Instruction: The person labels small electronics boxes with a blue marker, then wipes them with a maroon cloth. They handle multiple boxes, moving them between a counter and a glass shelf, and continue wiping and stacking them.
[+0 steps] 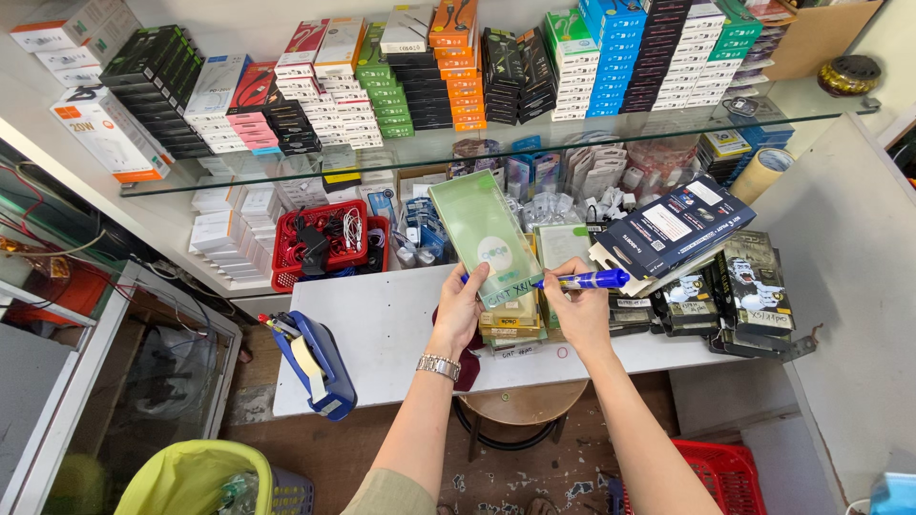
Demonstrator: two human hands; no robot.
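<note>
A white rectangular counter [382, 334] carries the work, set below a long glass shelf [477, 153] crowded with stacked small retail boxes in many colours. Along the counter's far edge sits a red plastic basket [324, 238] full of cables, and at the near left corner a blue tape dispenser [320, 362] overhangs the edge. Toward the right edge lies a spread of dark flat packages [744, 286]. Near the middle of the counter is a stack of flat slim boxes [510, 324]. The left hand [460, 305] grasps a pale green translucent flat pack [482, 234] by its lower end, tilted up over that stack. The right hand [577, 305] pinches a blue marker pen [582, 279], tip touching the pack's lower edge.
</note>
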